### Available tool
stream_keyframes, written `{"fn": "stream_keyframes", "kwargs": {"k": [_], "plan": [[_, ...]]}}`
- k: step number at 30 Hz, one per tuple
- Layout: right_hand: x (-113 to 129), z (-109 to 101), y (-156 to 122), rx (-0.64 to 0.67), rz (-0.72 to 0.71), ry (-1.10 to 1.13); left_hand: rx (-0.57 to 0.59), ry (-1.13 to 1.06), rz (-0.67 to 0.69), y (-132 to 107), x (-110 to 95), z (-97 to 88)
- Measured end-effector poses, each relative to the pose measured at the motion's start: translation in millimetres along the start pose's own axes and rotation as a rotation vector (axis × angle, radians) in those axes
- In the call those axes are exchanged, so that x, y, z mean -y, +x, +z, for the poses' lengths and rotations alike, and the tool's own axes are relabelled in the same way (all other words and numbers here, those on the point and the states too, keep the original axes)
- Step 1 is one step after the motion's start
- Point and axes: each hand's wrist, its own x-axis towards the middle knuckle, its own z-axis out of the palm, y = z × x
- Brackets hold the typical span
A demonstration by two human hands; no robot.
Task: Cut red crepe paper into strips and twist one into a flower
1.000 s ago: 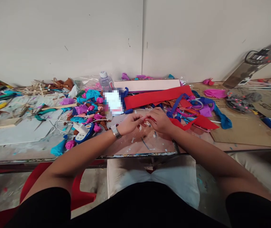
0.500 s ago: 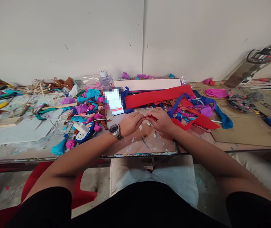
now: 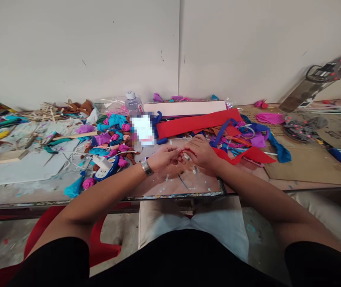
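Observation:
Above the near middle of the table, my left hand (image 3: 165,157), with a metal watch band on the wrist, has its fingertips pinched at the end of a small rolled red strip (image 3: 189,151), which looks like crepe paper. My right hand (image 3: 202,152) curls over the same piece from the other side, so most of it is hidden. Both hands meet at the fingertips. From beneath my right hand a wider red length (image 3: 257,154) trails out to the right; whether it joins the pinched piece I cannot tell.
Behind my hands lie a flat red band (image 3: 197,123) and a lit phone (image 3: 143,129). To the left are a heap of coloured paper flowers (image 3: 110,135), a power strip (image 3: 107,169) and a clear bottle (image 3: 134,103). A dark bottle (image 3: 300,91) stands at the right beside cardboard (image 3: 302,165).
My left wrist has rolled, turning the watch face out of view, and its fingers have shifted slightly down and opened somewhat around the red strip. My right hand stays nearly in place.

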Motion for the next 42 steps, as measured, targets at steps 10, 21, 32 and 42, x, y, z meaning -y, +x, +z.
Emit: {"fn": "stream_keyframes", "kwargs": {"k": [10,21,32,42], "plan": [[-4,9,-4,-0.033,0.121,0.137,-0.215,1.120,0.585,-3,1,-12.7],[2,5,0,-0.071,0.199,0.203,-0.277,1.230,0.799,-4,1,-11.3],[2,1,0,-0.125,0.094,0.077,-0.310,1.168,0.815,-5,1,-10.1],[3,1,-1,-0.134,0.007,0.026,-0.307,1.127,0.819,-7,-3,-4.7]]}}
